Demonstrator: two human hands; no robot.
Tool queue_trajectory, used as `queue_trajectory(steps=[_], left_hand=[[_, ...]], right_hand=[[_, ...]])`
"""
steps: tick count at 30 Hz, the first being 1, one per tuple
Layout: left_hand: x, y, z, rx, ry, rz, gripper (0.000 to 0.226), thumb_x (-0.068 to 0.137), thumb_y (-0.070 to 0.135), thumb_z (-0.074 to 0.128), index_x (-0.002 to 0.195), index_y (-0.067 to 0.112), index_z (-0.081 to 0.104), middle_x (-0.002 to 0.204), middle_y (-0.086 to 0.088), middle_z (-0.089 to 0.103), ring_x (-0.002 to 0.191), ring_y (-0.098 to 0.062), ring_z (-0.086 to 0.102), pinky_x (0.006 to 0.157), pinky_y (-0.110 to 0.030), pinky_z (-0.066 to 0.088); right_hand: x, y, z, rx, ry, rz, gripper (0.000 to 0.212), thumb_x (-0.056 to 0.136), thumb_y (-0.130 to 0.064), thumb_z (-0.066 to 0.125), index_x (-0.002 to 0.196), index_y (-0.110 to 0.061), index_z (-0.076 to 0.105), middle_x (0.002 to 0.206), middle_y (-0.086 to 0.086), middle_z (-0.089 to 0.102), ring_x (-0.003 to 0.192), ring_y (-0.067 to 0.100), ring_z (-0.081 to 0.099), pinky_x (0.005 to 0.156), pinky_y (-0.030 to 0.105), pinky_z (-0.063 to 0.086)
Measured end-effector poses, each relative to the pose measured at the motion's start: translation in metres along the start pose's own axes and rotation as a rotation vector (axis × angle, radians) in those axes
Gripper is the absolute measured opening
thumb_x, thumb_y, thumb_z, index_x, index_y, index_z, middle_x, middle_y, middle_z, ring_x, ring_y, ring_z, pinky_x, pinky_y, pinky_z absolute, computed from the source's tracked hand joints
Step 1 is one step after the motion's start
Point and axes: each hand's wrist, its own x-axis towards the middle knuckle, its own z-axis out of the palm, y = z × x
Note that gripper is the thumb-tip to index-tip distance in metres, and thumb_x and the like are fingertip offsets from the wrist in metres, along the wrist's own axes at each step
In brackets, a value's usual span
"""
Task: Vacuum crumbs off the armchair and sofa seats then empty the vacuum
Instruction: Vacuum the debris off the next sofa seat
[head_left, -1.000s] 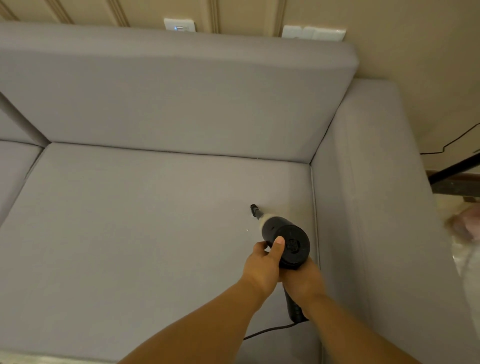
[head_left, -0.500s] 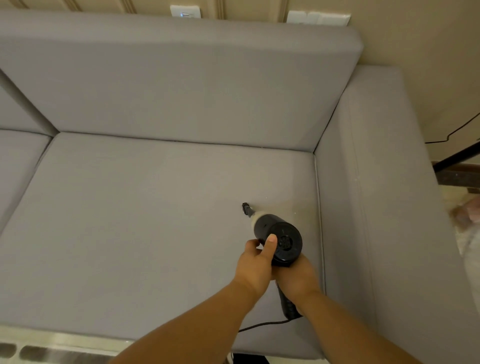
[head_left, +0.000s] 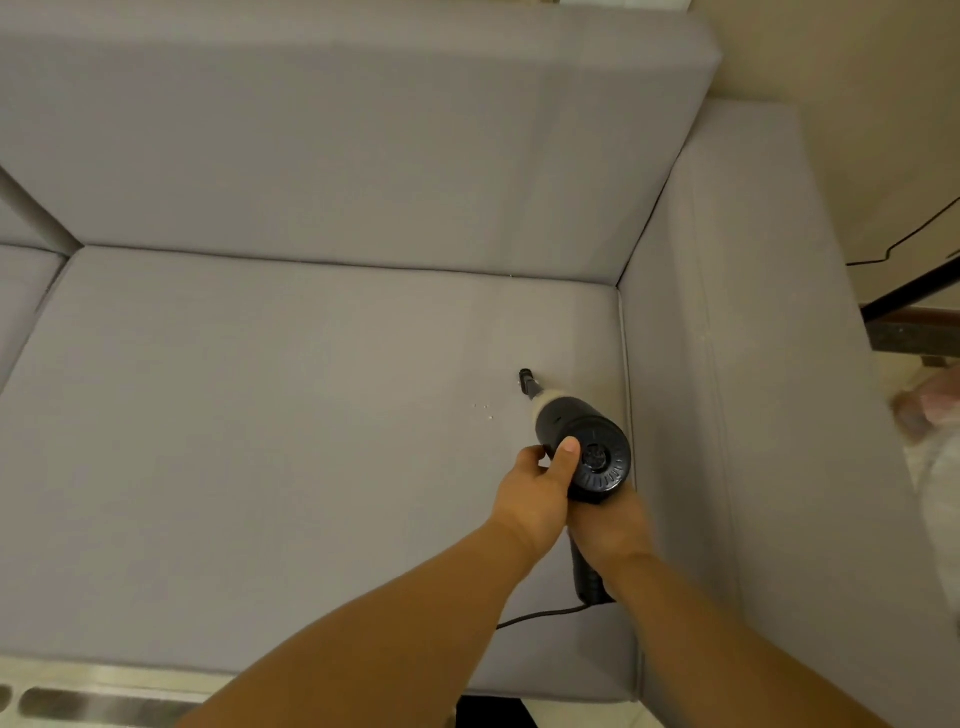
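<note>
Starting at the left, the grey seat cushion (head_left: 260, 441) of the sofa looks bare across most of its width, and a few pale crumbs (head_left: 482, 408) now show just left of the nozzle (head_left: 525, 378), specks I could not make out half a second ago. My left hand (head_left: 537, 493) has its grip wrapped round the black handheld vacuum (head_left: 587, 449), thumb laid up along the rear housing. The nozzle has slid slightly toward the armrest (head_left: 753, 364), so I judge this pass missed those crumbs and must swing back left. My right hand (head_left: 610, 535) closes its grip on the handle below, cord (head_left: 540, 616) trailing off the seat's front edge.
</note>
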Motion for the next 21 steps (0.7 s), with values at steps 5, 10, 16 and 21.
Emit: queue_trajectory(steps=[5,10,16,21], left_hand=[[-0.017,-0.01,0.0,0.009,0.01,-0.004,0.055,0.092,0.056,0.042,0.134,0.02,0.042,0.115,-0.001,0.057,0.099,-0.016,0.053,0.082,-0.026,0.041],[-0.035,-0.021,-0.004,0.015,0.014,-0.006,0.052,0.092,0.054,0.044,0.129,0.018,0.042,0.098,0.007,0.056,0.095,-0.015,0.055,0.074,-0.023,0.041],[-0.056,-0.038,-0.017,0.031,0.056,0.007,0.051,0.092,0.054,0.044,0.127,0.018,0.044,0.097,0.006,0.057,0.098,-0.019,0.059,0.078,-0.027,0.044],[-0.054,-0.04,-0.032,0.039,0.058,0.003,0.059,0.091,0.056,0.044,0.137,0.018,0.041,0.125,-0.004,0.056,0.112,-0.023,0.056,0.092,-0.032,0.044]], right_hand=[[-0.017,0.006,-0.003,-0.026,-0.043,-0.001,0.032,0.081,-0.006,0.072,0.081,-0.035,0.058,0.076,0.001,0.068,0.073,0.02,0.063,0.061,0.029,0.048],[-0.035,0.017,-0.003,-0.049,-0.088,0.009,0.024,0.079,-0.005,0.071,0.09,-0.025,0.065,0.076,0.005,0.071,0.074,0.025,0.066,0.066,0.034,0.054],[-0.057,0.027,0.012,-0.032,-0.092,0.016,0.024,0.079,-0.001,0.069,0.083,-0.024,0.063,0.071,0.003,0.068,0.07,0.024,0.064,0.06,0.029,0.049],[-0.058,0.023,0.031,-0.028,-0.078,0.018,0.024,0.079,-0.006,0.069,0.081,-0.029,0.06,0.07,-0.002,0.066,0.068,0.017,0.061,0.056,0.025,0.041]])
